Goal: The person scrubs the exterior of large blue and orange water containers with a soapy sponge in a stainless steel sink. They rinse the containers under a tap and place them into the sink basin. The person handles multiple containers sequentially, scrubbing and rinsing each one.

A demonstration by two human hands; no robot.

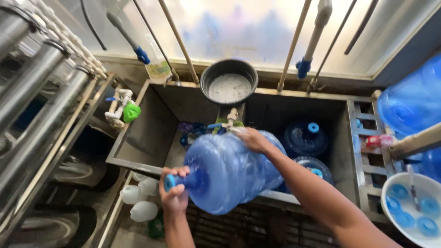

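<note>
Head view, from left to right. At the far left I see three steel cylinders (pixel 32 87) leaning side by side. Below them, on the floor, stand three small white jugs (pixel 138 197). My left hand (pixel 174 190) is closed around the neck of the big blue water bottle (pixel 229 172), with the fingers wrapped just behind its blue cap (pixel 170 182). The bottle lies on its side, held over the front edge of the steel sink (pixel 138 133). My right hand (pixel 252 140) rests flat on the bottom end of the bottle, palm pressing, fingers spread and not closed around anything.

I judge the risk is a slip: the bottle looks wet and smooth, and the right hand only pushes against it, so if the left grip loosens, the bottle could roll off the sink edge and fall to the floor or onto the jugs.

Behind the sink one dark round pan (pixel 228 82) sits on the back rim. Inside the sink, at the right, I count two more blue bottles (pixel 305 138) standing upright. At the far right, one white bowl (pixel 399 183) holds about five blue caps (pixel 428 225), and another big blue bottle (pixel 411 98) is partly in view.
</note>
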